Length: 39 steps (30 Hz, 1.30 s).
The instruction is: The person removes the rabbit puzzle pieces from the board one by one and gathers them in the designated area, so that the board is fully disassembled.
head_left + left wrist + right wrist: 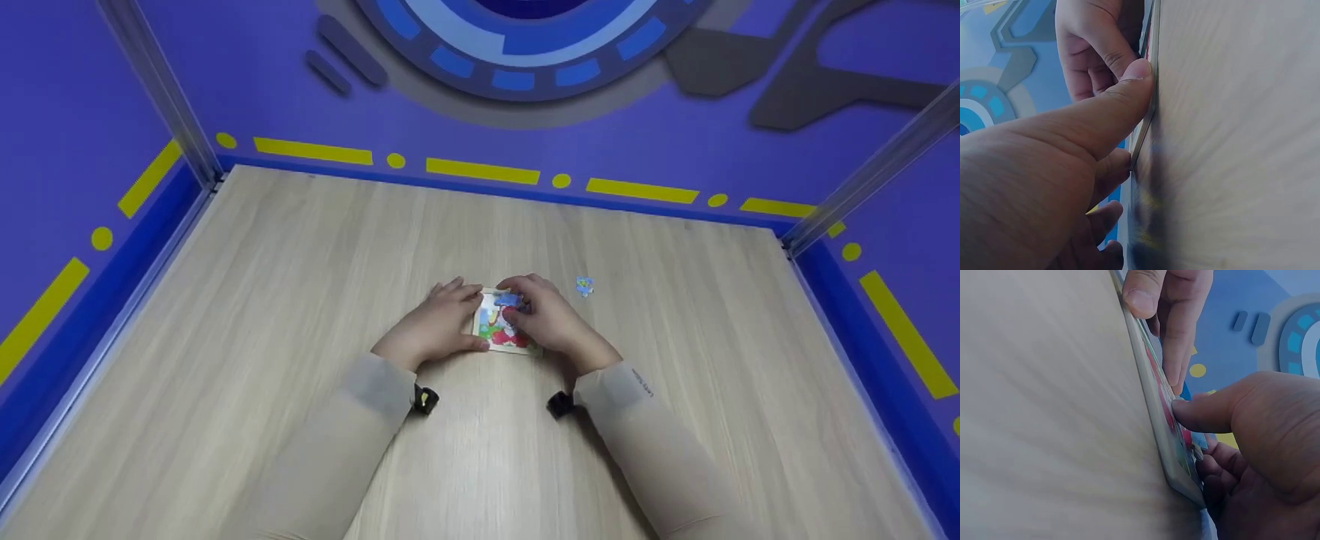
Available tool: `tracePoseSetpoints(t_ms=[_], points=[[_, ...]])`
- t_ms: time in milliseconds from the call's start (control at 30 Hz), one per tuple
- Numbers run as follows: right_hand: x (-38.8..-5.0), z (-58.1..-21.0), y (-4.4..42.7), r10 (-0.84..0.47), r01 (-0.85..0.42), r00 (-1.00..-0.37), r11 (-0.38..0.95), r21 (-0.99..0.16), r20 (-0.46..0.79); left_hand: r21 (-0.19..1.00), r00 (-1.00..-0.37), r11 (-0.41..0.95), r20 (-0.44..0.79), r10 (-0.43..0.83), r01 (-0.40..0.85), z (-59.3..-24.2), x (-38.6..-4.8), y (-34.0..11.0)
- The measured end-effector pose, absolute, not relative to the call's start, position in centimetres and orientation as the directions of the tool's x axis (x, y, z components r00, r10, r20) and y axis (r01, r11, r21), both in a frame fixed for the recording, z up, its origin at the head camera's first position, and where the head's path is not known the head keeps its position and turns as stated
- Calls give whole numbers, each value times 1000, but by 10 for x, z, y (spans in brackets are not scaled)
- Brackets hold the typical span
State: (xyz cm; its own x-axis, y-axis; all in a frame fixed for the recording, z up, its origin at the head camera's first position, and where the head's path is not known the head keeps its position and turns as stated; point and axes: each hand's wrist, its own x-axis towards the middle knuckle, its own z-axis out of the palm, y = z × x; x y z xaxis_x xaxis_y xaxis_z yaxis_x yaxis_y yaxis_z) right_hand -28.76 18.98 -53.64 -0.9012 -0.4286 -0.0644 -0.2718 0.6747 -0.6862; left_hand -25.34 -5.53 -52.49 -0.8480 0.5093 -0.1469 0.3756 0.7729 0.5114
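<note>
A small jigsaw puzzle board [486, 341] with a pale rim and a colourful picture in red, green and blue lies on the table. My left hand [439, 322] grips its left side, thumb at the near corner and fingers towards the far corner. Over the right half is my right hand [551, 319], its thumb low over the picture and its fingers curled by the far right edge. Between them it pinches a blue puzzle piece [508, 299], partly hidden by the fingers. In the right wrist view the board [1154, 399] shows edge-on.
A loose blue puzzle piece [585, 286] lies on the table to the right, beyond the right hand. The wooden table [300, 262] is bounded by blue printed panels [480, 142] at the back and sides. Both wrists carry small black devices [560, 405].
</note>
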Motion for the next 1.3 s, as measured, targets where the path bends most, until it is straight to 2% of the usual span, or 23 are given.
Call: tracePoseSetpoints(t_ms=[900,1300], points=[[-289,-536,199,-429,-267,-902,659,-703,-59,525,-850,768,-149,506,366,-526,-253,-56],[-288,-518,206,-416,-215,-904,644,-734,-101,531,-851,770,-159,501,354,-526,-252,-55]])
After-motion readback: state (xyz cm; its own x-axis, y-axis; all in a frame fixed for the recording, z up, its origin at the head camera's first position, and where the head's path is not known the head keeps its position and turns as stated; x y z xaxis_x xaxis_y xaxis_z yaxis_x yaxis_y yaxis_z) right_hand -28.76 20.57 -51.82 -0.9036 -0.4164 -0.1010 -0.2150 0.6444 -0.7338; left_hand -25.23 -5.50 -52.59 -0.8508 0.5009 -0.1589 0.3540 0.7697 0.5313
